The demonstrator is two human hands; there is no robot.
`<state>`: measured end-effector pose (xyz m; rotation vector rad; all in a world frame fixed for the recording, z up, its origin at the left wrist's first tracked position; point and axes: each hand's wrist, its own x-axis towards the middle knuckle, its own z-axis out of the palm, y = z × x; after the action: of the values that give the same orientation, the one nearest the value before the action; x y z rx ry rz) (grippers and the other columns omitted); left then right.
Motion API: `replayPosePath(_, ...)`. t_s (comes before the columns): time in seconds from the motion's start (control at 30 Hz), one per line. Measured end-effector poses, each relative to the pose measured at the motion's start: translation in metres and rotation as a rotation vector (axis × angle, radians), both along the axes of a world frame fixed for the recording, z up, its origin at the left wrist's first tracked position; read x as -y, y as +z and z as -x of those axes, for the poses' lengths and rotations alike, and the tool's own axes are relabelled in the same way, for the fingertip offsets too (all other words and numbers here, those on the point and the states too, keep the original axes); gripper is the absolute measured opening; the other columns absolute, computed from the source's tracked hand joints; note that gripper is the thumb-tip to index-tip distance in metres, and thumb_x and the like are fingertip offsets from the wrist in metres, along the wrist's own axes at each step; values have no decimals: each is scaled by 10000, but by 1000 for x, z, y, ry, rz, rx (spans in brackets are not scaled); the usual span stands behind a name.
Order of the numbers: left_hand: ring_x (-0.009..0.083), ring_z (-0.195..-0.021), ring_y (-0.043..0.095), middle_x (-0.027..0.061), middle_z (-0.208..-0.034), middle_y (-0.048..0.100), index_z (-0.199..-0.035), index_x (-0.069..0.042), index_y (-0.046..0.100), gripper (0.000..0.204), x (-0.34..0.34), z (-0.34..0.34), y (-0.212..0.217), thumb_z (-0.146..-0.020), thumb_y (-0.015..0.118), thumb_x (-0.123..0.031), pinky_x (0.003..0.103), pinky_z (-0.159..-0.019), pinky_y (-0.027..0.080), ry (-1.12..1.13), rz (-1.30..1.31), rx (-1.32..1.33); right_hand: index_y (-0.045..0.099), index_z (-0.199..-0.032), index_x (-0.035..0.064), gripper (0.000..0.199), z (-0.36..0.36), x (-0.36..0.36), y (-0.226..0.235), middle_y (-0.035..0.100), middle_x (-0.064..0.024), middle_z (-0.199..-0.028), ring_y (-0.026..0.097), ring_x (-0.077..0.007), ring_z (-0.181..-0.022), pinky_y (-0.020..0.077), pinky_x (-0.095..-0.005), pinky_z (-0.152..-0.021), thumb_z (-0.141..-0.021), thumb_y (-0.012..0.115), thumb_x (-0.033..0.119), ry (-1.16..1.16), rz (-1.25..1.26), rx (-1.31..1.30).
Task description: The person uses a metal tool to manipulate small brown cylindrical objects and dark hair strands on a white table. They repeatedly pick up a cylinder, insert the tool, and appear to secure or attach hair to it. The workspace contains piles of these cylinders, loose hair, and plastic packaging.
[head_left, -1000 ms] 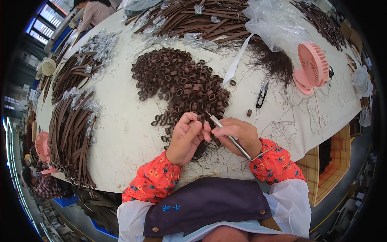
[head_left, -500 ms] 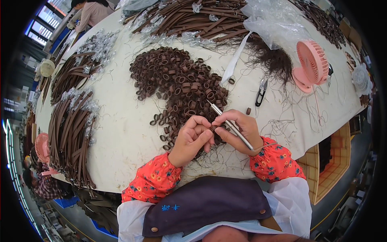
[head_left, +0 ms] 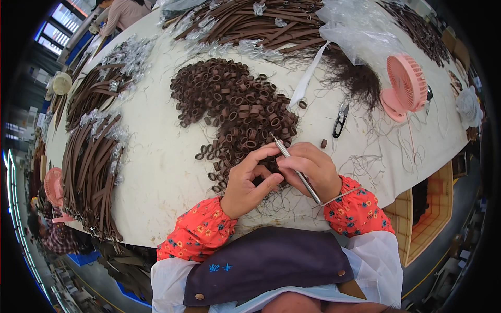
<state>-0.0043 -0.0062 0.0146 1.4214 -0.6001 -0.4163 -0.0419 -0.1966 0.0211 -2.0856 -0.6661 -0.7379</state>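
My right hand (head_left: 313, 167) grips a slim silver pen-shaped tool (head_left: 309, 187), its thin tip pointing away from me over the loops. Close against it, my left hand (head_left: 250, 180) has its fingers curled and thumb bent inward. Whatever sits between the fingertips of both hands is hidden. Just beyond them spreads a heap of small brown strap loops (head_left: 229, 99), reaching back over the table (head_left: 148, 156). A single loop (head_left: 324, 143) lies right of my right hand, and another loop (head_left: 302, 104) lies farther back.
Black-handled thread snips (head_left: 341, 120) lie to the right, near a pink fan (head_left: 406, 83). Brown straps (head_left: 91, 177) are bundled at left, with more straps (head_left: 255, 23) at the back beside clear plastic (head_left: 349, 31). A dark thread tangle (head_left: 355, 78) and a yellowish crate (head_left: 430, 219) are at right.
The tool has turned slightly steeper in my right hand. My left index finger has stretched farther out, and its thumb has moved toward the right hand. The whole view has shifted a little.
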Motion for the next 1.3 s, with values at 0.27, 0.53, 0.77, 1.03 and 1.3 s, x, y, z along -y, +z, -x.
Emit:
replayPosePath(0.27,78,-688,639,60,-804,683,-1002,10,645,158,-2,-1,-14,-849,677,-12,219,-604,492,117,-115,-50,600,-1034,32,377,0,2,-1,615,-121,-882,614,-303,-804,522,-378,-737,-694,727,-69,3,12,43)
replayPosePath(0.53,102,-724,633,100,-1013,652,-1096,-2,579,251,-3,-4,-17,-858,659,2,240,-629,518,106,-29,28,599,-1037,36,389,1,1,1,615,-120,-888,613,-300,-802,521,-373,-736,-688,732,-71,0,17,25)
replayPosePath(0.77,100,-788,629,115,-1028,644,-1277,-19,421,491,5,2,-14,-856,673,4,225,-660,522,-47,135,-159,597,-1048,44,387,1,1,-2,622,-116,-897,616,-291,-803,523,-365,-741,-702,742,-50,43,19,36)
replayPosePath(1.03,24,-616,535,7,-783,639,-1086,-16,631,213,-3,-1,-3,-876,661,-19,184,-532,407,13,-38,-273,596,-1038,46,379,1,-1,0,616,-113,-881,614,-289,-790,519,-367,-718,-703,734,-62,22,-15,31)
replayPosePath(1.3,162,-664,636,97,-802,672,-959,-12,685,158,-6,-7,0,-804,692,19,235,-577,476,165,-227,478,608,-1014,44,360,3,-2,1,613,-115,-876,616,-293,-787,521,-356,-701,-691,729,-60,-2,-12,-25)
